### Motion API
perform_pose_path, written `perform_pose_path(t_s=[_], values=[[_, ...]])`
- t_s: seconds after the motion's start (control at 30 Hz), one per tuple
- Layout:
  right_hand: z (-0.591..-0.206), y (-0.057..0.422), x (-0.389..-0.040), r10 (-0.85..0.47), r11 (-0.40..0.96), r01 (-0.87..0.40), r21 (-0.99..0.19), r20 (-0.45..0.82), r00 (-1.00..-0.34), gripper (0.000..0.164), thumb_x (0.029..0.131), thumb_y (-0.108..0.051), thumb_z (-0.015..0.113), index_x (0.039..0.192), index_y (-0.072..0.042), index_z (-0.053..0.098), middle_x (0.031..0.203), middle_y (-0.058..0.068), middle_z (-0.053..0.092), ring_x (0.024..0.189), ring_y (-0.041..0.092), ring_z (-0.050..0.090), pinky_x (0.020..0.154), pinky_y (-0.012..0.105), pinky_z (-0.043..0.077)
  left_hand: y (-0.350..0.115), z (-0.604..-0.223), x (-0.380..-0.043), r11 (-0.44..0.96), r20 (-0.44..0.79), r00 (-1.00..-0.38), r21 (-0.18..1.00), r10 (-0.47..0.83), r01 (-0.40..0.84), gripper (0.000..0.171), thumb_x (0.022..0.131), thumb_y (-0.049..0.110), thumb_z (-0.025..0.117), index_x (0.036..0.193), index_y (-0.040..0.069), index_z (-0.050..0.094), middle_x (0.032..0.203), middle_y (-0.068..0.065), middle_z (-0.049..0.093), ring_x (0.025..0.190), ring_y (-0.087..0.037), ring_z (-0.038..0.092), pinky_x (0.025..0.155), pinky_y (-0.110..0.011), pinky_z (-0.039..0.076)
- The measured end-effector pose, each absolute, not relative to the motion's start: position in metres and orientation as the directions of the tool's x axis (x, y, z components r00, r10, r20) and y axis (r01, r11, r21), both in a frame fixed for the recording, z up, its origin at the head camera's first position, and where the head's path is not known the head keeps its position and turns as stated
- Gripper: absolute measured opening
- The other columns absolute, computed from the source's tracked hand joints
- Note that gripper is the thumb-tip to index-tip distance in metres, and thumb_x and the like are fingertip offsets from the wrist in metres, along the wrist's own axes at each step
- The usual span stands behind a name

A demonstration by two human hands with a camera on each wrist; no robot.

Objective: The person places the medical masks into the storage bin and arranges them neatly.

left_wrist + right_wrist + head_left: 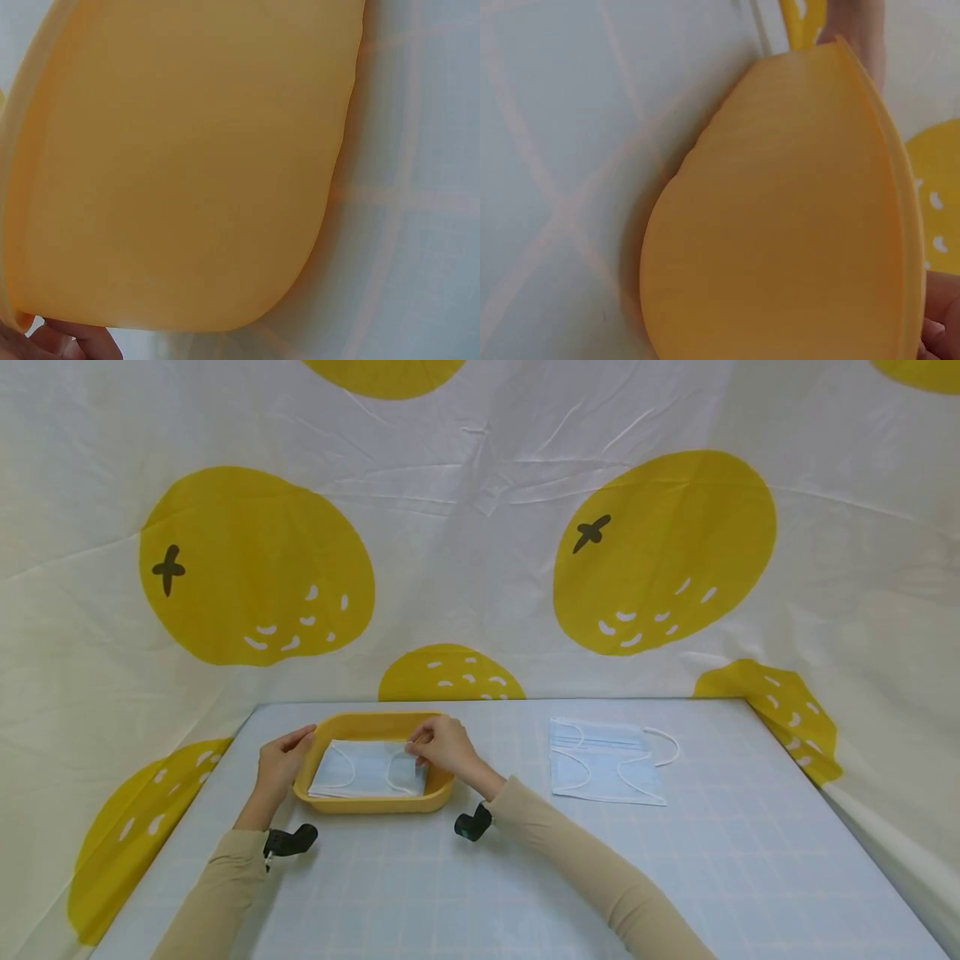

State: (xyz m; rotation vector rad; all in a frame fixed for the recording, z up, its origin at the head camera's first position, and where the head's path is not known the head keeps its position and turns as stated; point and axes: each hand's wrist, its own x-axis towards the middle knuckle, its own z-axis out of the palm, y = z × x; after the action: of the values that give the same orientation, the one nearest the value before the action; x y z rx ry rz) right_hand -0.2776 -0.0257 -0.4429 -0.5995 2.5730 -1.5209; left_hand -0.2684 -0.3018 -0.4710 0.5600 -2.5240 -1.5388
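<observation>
A yellow plastic basin [360,806] stands on the table at centre left, with light blue face masks [371,767] lying flat in it, white ear loops on top. At its left end my left hand [276,768] grips the rim between thumb and fingers; in the left wrist view its fingers [82,341] show at the rim's corner. My right hand [448,747] reaches over the right end and pinches the top mask near its back right corner, by an ear loop. The basin's wall hides most of that hand in the right wrist view, leaving some fingers [939,319] visible.
More face masks [603,764] with white ear loops lie on the table to the right of the basin. The table [480,893] has a pale checked cover. Behind it hangs a white curtain [465,552] with yellow fruit prints.
</observation>
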Motion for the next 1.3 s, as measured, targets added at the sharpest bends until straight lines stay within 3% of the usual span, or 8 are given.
perform_pose_path(t_s=[0.4, 0.6, 0.8, 0.9, 1.03, 1.13, 1.27, 1.3], values=[[-0.449, -0.024, -0.28, -0.339, 0.455, -0.35, -0.819, 0.204, -0.918, 0.011, 0.079, -0.014, 0.079, 0.08, -0.006, 0.072, 0.068, 0.005, 0.069, 0.054, 0.014, 0.064, 0.044, 0.016, 0.045, -0.302, -0.472, -0.27, 0.387, -0.081, -0.917, 0.889, -0.39, -0.243, 0.045, 0.102, 0.031, 0.045, 0.138, 0.005, 0.052, 0.143, -0.015, 0.05, 0.13, -0.026, 0.048, 0.108, -0.038, 0.042], [-0.45, -0.024, -0.28, -0.326, 0.469, -0.378, -0.799, 0.241, -0.914, 0.018, 0.076, -0.012, 0.081, 0.09, -0.004, 0.073, 0.069, 0.004, 0.067, 0.05, 0.004, 0.058, 0.045, 0.015, 0.043, -0.302, -0.471, -0.269, 0.398, -0.079, -0.918, 0.884, -0.388, -0.244, 0.045, 0.101, 0.032, 0.046, 0.138, 0.007, 0.053, 0.143, -0.014, 0.051, 0.129, -0.024, 0.048, 0.106, -0.033, 0.044], [-0.45, -0.022, -0.277, -0.327, 0.453, -0.41, -0.792, 0.28, -0.903, 0.023, 0.077, -0.01, 0.081, 0.097, -0.003, 0.072, 0.073, 0.005, 0.066, 0.051, 0.004, 0.059, 0.046, 0.015, 0.046, -0.301, -0.471, -0.267, 0.398, -0.067, -0.921, 0.888, -0.383, -0.23, 0.045, 0.102, 0.031, 0.045, 0.138, 0.005, 0.051, 0.143, -0.015, 0.05, 0.13, -0.026, 0.047, 0.109, -0.038, 0.041], [-0.448, -0.019, -0.274, -0.333, 0.44, -0.427, -0.79, 0.297, -0.895, 0.022, 0.078, -0.011, 0.08, 0.097, -0.003, 0.072, 0.077, 0.005, 0.067, 0.053, 0.005, 0.057, 0.049, 0.015, 0.047, -0.301, -0.471, -0.266, 0.411, -0.059, -0.925, 0.884, -0.376, -0.224, 0.045, 0.102, 0.032, 0.045, 0.138, 0.005, 0.052, 0.143, -0.014, 0.051, 0.13, -0.025, 0.048, 0.104, -0.029, 0.045], [-0.448, -0.013, -0.268, -0.358, 0.417, -0.455, -0.787, 0.317, -0.878, 0.024, 0.077, -0.012, 0.08, 0.099, -0.003, 0.072, 0.084, 0.01, 0.069, 0.061, 0.008, 0.056, 0.057, 0.013, 0.049, -0.302, -0.472, -0.265, 0.421, -0.046, -0.929, 0.883, -0.366, -0.21, 0.046, 0.101, 0.033, 0.046, 0.137, 0.006, 0.053, 0.142, -0.014, 0.052, 0.128, -0.024, 0.048, 0.086, -0.008, 0.047], [-0.446, -0.007, -0.262, -0.383, 0.381, -0.467, -0.798, 0.323, -0.865, 0.028, 0.076, -0.012, 0.082, 0.1, -0.003, 0.072, 0.09, 0.015, 0.07, 0.069, 0.012, 0.06, 0.062, 0.012, 0.05, -0.302, -0.473, -0.265, 0.423, -0.046, -0.929, 0.881, -0.367, -0.211, 0.046, 0.101, 0.034, 0.045, 0.138, 0.005, 0.052, 0.142, -0.015, 0.051, 0.128, -0.025, 0.048, 0.093, -0.015, 0.048], [-0.442, 0.004, -0.254, -0.397, 0.338, -0.49, -0.804, 0.35, -0.848, 0.031, 0.074, -0.012, 0.083, 0.1, -0.002, 0.071, 0.094, 0.016, 0.071, 0.073, 0.017, 0.064, 0.065, 0.016, 0.053, -0.301, -0.474, -0.266, 0.425, -0.054, -0.922, 0.876, -0.383, -0.228, 0.046, 0.102, 0.034, 0.044, 0.137, 0.006, 0.053, 0.142, -0.016, 0.051, 0.129, -0.027, 0.048, 0.107, -0.039, 0.043], [-0.442, 0.008, -0.253, -0.396, 0.336, -0.498, -0.799, 0.36, -0.845, 0.032, 0.074, -0.013, 0.083, 0.101, -0.001, 0.071, 0.094, 0.016, 0.071, 0.074, 0.017, 0.064, 0.066, 0.018, 0.054, -0.3, -0.474, -0.266, 0.425, -0.052, -0.921, 0.876, -0.387, -0.228, 0.046, 0.102, 0.034, 0.045, 0.137, 0.006, 0.053, 0.142, -0.016, 0.051, 0.129, -0.027, 0.048, 0.106, -0.038, 0.044]])
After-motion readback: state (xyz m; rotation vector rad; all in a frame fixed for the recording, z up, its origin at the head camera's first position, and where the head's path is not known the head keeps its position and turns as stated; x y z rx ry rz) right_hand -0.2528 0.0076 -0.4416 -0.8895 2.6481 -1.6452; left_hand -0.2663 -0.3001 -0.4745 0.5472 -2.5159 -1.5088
